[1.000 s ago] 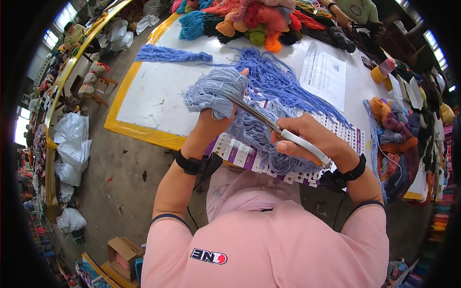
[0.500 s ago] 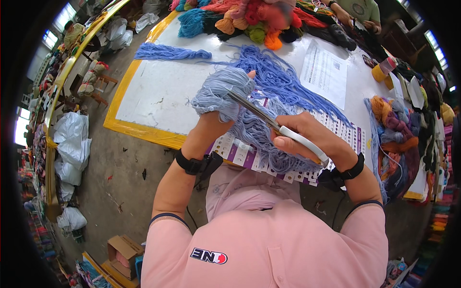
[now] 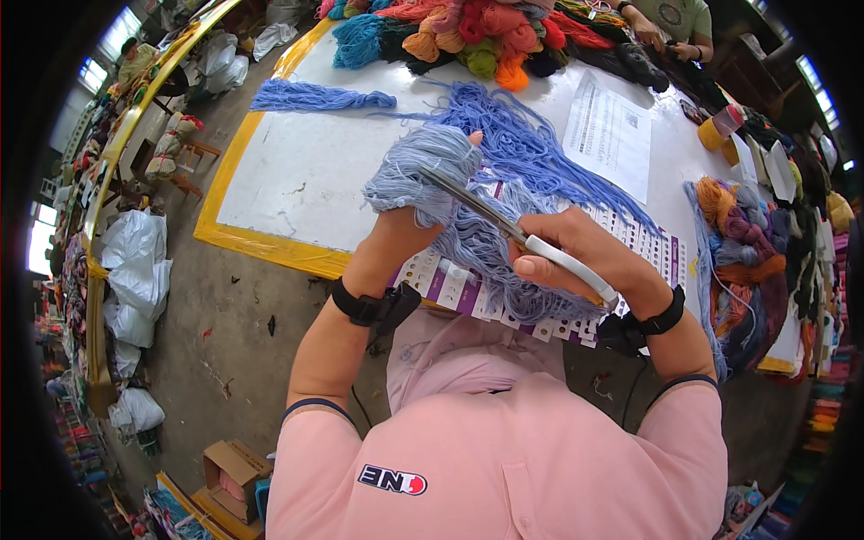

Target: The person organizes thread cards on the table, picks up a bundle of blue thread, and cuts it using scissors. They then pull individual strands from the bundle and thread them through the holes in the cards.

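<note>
A thick bundle of pale blue yarn (image 3: pixel 416 169) is wrapped over my left hand (image 3: pixel 412 230), which grips it. The yarn hides most of that hand's fingers; one fingertip shows at the bundle's far right side. My right hand (image 3: pixel 589 238) is closed on scissors with white handles (image 3: pixel 567 261). The blades reach left into the pale blue strands, and their tips lie against the bundle. Loose pale blue yarn (image 3: pixel 486 245) trails from the bundle under the scissors, over white cards with purple strips and rows of holes (image 3: pixel 454 286).
Brighter blue yarn (image 3: pixel 508 135) spreads beyond my hands, with a blue hank (image 3: pixel 319 96) at far left. A printed sheet (image 3: pixel 610 135) lies to the right. Colourful skeins (image 3: pixel 486 31) pile at the back, more yarn (image 3: pixel 742 243) at right. A co-worker's hands (image 3: pixel 670 40) are at far right.
My left hand and its yarn bundle have shifted slightly right. The scissor tips now sit a little further over the bundle. The co-worker's hands have moved closer together.
</note>
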`<state>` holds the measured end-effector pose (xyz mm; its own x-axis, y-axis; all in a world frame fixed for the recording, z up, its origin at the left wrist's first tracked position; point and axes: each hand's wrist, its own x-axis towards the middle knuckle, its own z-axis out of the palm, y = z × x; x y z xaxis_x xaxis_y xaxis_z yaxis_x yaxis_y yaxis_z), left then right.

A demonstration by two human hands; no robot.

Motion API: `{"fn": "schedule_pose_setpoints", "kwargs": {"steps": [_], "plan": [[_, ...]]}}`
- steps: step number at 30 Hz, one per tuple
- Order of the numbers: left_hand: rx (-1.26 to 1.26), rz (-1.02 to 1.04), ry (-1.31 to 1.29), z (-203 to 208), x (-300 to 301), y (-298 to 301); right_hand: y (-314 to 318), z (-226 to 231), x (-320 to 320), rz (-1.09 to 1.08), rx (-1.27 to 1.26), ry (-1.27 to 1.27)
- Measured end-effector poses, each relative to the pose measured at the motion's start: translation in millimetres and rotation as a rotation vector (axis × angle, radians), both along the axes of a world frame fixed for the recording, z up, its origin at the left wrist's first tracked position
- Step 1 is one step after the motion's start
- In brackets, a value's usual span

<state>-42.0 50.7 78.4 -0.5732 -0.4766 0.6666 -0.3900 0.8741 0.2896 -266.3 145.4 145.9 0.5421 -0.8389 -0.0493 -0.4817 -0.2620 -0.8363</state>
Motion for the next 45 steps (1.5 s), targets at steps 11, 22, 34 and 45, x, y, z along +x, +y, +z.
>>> {"fn": "schedule_pose_setpoints", "kwargs": {"steps": [11, 22, 34, 45], "plan": [[0.015, -0.021, 0.026, 0.1, 3.9, 2.5, 9.9, 3.4, -17.2, -0.027, 0.053, -0.014], [0.026, -0.111, 0.005, -3.4, -1.3, 5.5, 2.2, 5.3, -3.2, -0.01, 0.067, -0.076], [0.449, -0.236, 0.263, 14.3, -10.0, -3.2, -45.4, 8.8, -48.9, -0.351, -0.1, -0.389], [1.264, -0.352, 0.974, 30.7, 39.5, 1.5, -110.5, -130.9, -311.5, -1.102, -0.231, 0.788]]}}
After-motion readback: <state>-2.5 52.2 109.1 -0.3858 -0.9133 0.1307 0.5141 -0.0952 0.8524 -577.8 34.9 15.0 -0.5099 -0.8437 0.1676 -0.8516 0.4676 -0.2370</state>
